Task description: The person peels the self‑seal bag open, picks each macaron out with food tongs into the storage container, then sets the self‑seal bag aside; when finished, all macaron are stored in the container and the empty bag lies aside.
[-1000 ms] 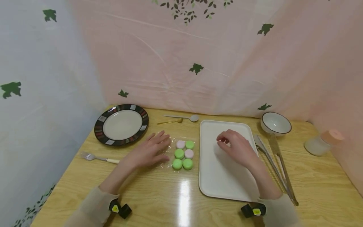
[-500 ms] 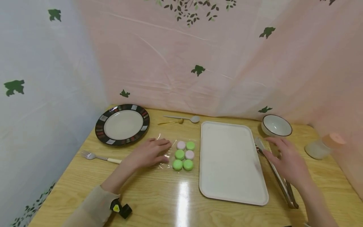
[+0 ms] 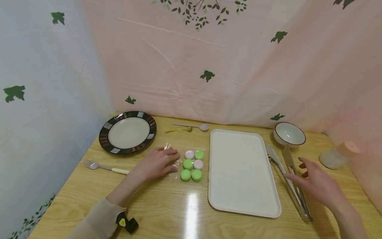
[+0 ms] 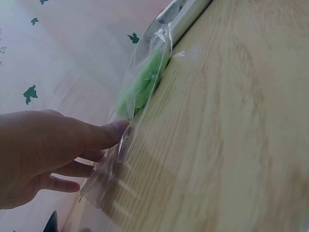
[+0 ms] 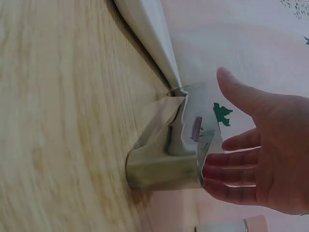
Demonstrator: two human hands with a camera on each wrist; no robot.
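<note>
Several green and pink macarons (image 3: 188, 164) lie in rows inside a clear plastic wrapper (image 3: 174, 174) on the table. My left hand (image 3: 158, 163) rests at the wrapper's left end, fingers relaxed. In the left wrist view its thumb (image 4: 116, 133) touches the crinkled plastic (image 4: 108, 169), close to the green macarons (image 4: 145, 87). My right hand (image 3: 320, 182) hovers beside a pair of metal tongs (image 3: 302, 205), thumb and fingers spread apart. The right wrist view shows the tongs' bent end (image 5: 164, 169) right at the fingertips, with nothing held.
A white rectangular tray (image 3: 243, 176) lies between the macarons and the tongs. Behind stand a dark-rimmed bowl (image 3: 289, 133) and a plate (image 3: 128, 132). A pink-capped jar (image 3: 338, 155) is far right, a fork (image 3: 104, 167) at left. Two spoons (image 3: 204, 127) lie at the back.
My right hand has moved right, from over the tray to beside the tongs, and its fingers have spread. My left hand has settled onto the wrapper's end.
</note>
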